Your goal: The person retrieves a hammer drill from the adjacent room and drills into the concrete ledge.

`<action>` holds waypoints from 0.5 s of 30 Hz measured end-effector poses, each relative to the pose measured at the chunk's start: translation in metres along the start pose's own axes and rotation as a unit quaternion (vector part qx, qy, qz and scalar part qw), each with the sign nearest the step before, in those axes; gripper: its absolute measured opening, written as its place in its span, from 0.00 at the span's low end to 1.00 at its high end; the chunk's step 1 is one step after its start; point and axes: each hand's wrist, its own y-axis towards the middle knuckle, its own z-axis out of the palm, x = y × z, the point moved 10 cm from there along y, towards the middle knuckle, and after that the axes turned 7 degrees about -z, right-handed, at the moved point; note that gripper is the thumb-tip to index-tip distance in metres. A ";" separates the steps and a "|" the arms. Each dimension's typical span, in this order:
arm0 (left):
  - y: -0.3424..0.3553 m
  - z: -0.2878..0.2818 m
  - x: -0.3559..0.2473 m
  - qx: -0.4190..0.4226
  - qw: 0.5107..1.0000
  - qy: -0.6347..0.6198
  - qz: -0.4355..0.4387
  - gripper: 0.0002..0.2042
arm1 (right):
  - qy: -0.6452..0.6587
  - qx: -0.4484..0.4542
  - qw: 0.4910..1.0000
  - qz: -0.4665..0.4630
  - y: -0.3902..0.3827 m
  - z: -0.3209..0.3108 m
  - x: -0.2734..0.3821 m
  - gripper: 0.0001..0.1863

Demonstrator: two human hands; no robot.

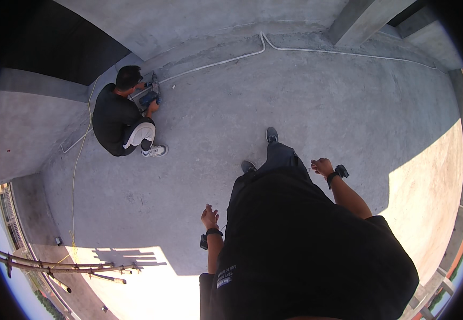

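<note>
Right hand [322, 166] pinches thin wire [312, 169], light, limp; grip near end. Left hand [209, 217] open, empty, above floor [295, 96].

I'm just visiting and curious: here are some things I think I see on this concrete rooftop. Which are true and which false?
1. The left hand hangs empty. True.
2. The right hand grips a blue power tool. False: it pinches only something thin and pale, too small to tell what.
3. A crouching co-worker in a black shirt handles a blue tool at the wall's foot. True.
4. Both wrists are bare. False: each wears a black wrist device.
5. A thin yellow cord runs across the grey concrete floor. True.
</note>
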 end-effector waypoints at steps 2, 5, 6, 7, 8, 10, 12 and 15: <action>0.001 0.001 0.002 0.005 1.000 0.008 -0.008 0.21 | 0.000 0.001 1.000 0.000 0.001 0.000 0.000 0.16; 0.001 0.001 0.003 0.009 1.000 0.005 -0.010 0.21 | 0.000 0.003 1.000 0.002 0.002 0.001 -0.002 0.16; 0.002 0.000 0.001 0.003 1.000 0.007 -0.005 0.21 | 0.000 0.002 1.000 0.003 0.002 0.001 -0.002 0.16; 0.002 0.001 0.001 0.005 1.000 0.007 -0.004 0.22 | -0.005 -0.007 1.000 0.004 0.002 -0.001 -0.002 0.16; 0.002 0.002 0.003 0.012 1.000 0.005 -0.010 0.22 | -0.001 0.001 1.000 0.004 0.003 0.001 -0.003 0.16; 0.003 0.001 0.002 0.007 1.000 0.006 -0.005 0.22 | -0.004 -0.007 1.000 -0.001 0.003 -0.001 -0.002 0.16; 0.003 0.001 0.002 0.007 1.000 0.005 -0.007 0.22 | 0.000 -0.001 1.000 0.001 0.003 0.000 -0.003 0.16; 0.004 0.002 0.002 0.009 1.000 0.008 -0.006 0.22 | 0.005 -0.007 1.000 -0.002 0.004 0.000 -0.003 0.15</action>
